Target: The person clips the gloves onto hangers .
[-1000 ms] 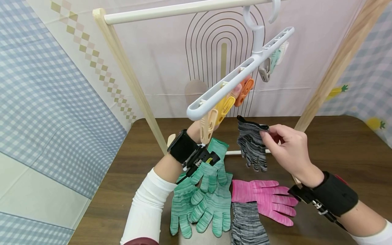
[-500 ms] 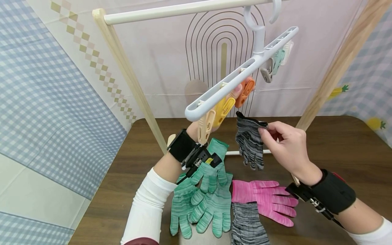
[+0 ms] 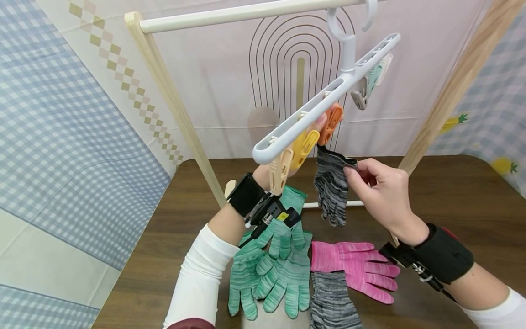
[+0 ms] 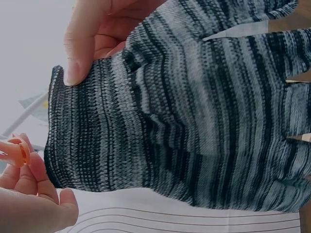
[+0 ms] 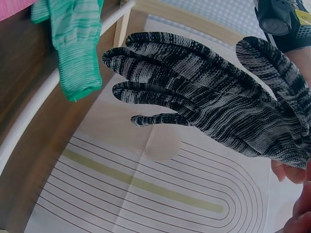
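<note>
Grey-and-black striped knit is seen in the head view as a glove (image 3: 332, 189) held up above the dark wooden table (image 3: 452, 201), pinched at its cuff by the right hand (image 3: 384, 194); the long axis of the glove runs near vertical, cuff uppermost and fingers pointing down toward the table. The cuff is held just under the orange plastic clip (image 3: 331, 123), which is pinched by the fingers of the left hand (image 3: 287, 160) beneath the tilted pale blue plastic peg hanger (image 3: 324, 100) hooked over the cream wooden rail (image 3: 246, 13). On the table, green striped knit gloves (image 3: 273, 269), a pink knit glove (image 3: 355, 269) and another grey striped glove (image 3: 333, 301) are laid flat. In the left wrist view, the striped glove is shown filling the frame, its cuff edge at the left gripped between thumb and fingers of the right hand, while the orange clip is squeezed by the left fingertips at the lower left, just beside the cuff corner. In the right wrist view, the glove is seen from below, its fingers spread and pointing left, the cuff kept at the right edge.
</note>
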Demonstrator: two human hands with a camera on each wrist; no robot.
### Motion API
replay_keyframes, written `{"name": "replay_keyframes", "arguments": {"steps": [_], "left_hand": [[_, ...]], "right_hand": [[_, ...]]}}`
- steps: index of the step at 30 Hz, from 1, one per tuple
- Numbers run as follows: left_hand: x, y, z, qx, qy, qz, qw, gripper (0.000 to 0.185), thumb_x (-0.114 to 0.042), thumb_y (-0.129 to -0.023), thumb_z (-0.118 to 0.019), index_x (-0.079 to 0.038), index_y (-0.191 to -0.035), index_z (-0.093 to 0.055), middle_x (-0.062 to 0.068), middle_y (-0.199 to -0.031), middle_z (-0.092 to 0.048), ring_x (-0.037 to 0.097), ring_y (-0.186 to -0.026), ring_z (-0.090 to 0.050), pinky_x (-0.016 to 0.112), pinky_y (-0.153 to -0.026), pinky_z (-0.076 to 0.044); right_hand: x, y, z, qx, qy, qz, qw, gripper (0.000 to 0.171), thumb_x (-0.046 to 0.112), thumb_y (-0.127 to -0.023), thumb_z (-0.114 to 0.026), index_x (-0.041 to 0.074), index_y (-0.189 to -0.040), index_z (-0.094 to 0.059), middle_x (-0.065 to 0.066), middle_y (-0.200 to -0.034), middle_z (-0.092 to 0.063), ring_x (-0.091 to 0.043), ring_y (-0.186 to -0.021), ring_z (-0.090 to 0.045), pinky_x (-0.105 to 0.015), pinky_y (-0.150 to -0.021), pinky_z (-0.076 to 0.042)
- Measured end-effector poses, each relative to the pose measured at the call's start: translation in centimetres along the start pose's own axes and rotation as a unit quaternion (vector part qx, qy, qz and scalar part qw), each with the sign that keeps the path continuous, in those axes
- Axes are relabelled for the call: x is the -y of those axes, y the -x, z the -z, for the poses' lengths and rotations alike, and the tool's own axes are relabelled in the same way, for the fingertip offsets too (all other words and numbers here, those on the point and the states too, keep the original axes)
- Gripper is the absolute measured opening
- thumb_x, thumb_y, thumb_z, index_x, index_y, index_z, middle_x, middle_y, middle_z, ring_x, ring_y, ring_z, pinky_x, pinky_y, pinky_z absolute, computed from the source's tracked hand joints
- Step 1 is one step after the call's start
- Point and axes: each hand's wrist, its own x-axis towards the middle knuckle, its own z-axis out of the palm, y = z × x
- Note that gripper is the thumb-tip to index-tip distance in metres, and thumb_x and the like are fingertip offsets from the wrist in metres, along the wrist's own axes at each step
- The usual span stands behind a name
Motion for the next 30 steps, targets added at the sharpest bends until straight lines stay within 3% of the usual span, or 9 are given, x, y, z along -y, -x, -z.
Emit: {"name": "replay_keyframes", "arguments": {"steps": [5, 10, 17, 25, 30], "left_hand": [[-0.1, 0.4, -0.3, -0.017, -0.005, -0.003, 0.9998, 0.014, 0.009, -0.091, -0.024, 0.012, -0.096, -0.037, 0.005, -0.056, -0.033, 0.013, -0.05, -0.033, 0.02, -0.057, -0.031], [-0.5, 0.7, -0.5, -0.05, -0.013, 0.031, 0.9982, 0.023, 0.006, -0.092, -0.028, 0.014, -0.112, -0.036, 0.003, -0.059, -0.037, 0.013, -0.053, -0.035, 0.018, -0.063, -0.032], [-0.5, 1.5, -0.9, -0.112, 0.019, 0.034, 0.9929, 0.03, 0.005, -0.091, -0.033, 0.015, -0.119, -0.038, -0.003, -0.065, -0.041, 0.009, -0.06, -0.037, 0.017, -0.062, -0.033], [-0.4, 1.2, -0.8, -0.109, 0.021, 0.031, 0.9933, 0.014, 0.007, -0.09, -0.033, 0.016, -0.097, -0.04, 0.0, -0.057, -0.038, 0.011, -0.054, -0.036, 0.02, -0.058, -0.033], [-0.6, 0.9, -0.7, -0.115, 0.012, 0.055, 0.9918, 0.023, 0.008, -0.09, -0.035, 0.016, -0.11, -0.041, -0.002, -0.056, -0.042, 0.01, -0.049, -0.038, 0.021, -0.054, -0.033]], "right_hand": [[0.2, -0.2, -0.1, -0.006, -0.004, 0.0, 1.0, 0.007, -0.001, -0.074, -0.062, 0.0, -0.068, -0.058, 0.0, -0.052, -0.044, 0.007, -0.051, -0.03, -0.013, -0.05, -0.025], [0.4, -0.4, -0.2, -0.013, -0.011, -0.003, 1.0, 0.008, -0.002, -0.073, -0.062, 0.0, -0.067, -0.058, -0.001, -0.051, -0.044, 0.006, -0.052, -0.03, -0.014, -0.05, -0.024], [0.6, -0.5, -0.1, -0.023, -0.016, -0.003, 1.0, 0.01, -0.002, -0.073, -0.063, 0.001, -0.066, -0.058, 0.0, -0.051, -0.043, 0.005, -0.051, -0.03, -0.014, -0.05, -0.024], [0.4, -0.2, -0.1, -0.026, -0.021, -0.008, 0.999, 0.008, -0.004, -0.072, -0.064, 0.001, -0.068, -0.059, 0.0, -0.052, -0.045, 0.005, -0.052, -0.03, -0.013, -0.052, -0.024], [0.5, -0.2, 0.0, -0.03, -0.026, -0.005, 0.999, 0.01, -0.001, -0.075, -0.063, 0.0, -0.067, -0.058, 0.001, -0.052, -0.043, 0.005, -0.051, -0.029, -0.014, -0.05, -0.023]]}}
